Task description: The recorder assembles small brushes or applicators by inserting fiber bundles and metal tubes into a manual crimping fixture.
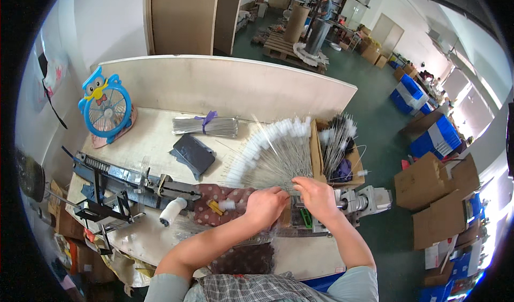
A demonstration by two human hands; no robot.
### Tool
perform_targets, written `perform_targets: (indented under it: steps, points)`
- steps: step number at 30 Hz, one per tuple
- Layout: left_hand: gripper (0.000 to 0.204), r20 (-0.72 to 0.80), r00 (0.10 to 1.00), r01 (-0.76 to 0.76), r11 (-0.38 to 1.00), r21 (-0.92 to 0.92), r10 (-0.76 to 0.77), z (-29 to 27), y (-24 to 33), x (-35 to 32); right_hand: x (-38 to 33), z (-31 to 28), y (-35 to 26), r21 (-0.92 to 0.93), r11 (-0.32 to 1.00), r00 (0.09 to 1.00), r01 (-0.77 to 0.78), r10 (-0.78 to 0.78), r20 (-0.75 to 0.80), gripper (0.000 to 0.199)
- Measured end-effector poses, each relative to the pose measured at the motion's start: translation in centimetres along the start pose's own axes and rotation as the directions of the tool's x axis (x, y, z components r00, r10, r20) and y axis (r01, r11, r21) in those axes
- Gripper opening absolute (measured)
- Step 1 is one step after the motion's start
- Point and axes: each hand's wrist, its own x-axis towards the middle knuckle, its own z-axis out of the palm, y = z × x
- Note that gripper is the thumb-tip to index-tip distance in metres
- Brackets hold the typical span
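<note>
My left hand (266,205) is closed, its fingertips pinched at the lower edge of a fan of thin wire-stemmed brushes. What it pinches is too small to tell. Just to its right, my right hand (317,196) has thumb and fingers pressed together, and whatever lies between them is hidden. The brushes (284,163) spread across the table with white tufted ends pointing away from me. A metal machine with a round chuck (364,200) stands right of my right hand. Left of my left hand, a dotted brown cloth (206,208) carries a yellow piece (216,207) and a white tuft.
A cardboard box (317,152) of wire brushes stands at the table's right. Behind are a tied wire bundle (225,126), a dark folded pad (195,155) and a blue fan (108,112). A long metal fixture (123,176) and white spool (173,211) lie left. A low board (225,82) closes the back.
</note>
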Motion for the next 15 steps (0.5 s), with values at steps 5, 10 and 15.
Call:
perform_targets:
  steps: [5,10,15]
  points:
    - [0.018,0.08,0.994,-0.092,0.964,0.251,0.074,2.6,-3.5,1.9,-0.2,1.8,0.9,-0.08,0.997,0.998,-0.009,0.015,0.065,0.012]
    - [0.029,-0.036,0.982,-0.181,0.981,0.071,0.184,-1.2,-2.1,-1.7,0.0,-0.3,1.1,0.07,0.997,0.945,-0.045,0.02,0.326,0.013]
    - [0.018,-0.179,0.983,0.036,0.996,-0.079,-0.05,-7.5,-1.5,-11.0,3.0,3.6,-3.8,0.207,0.937,0.904,0.283,-0.333,0.269,0.011]
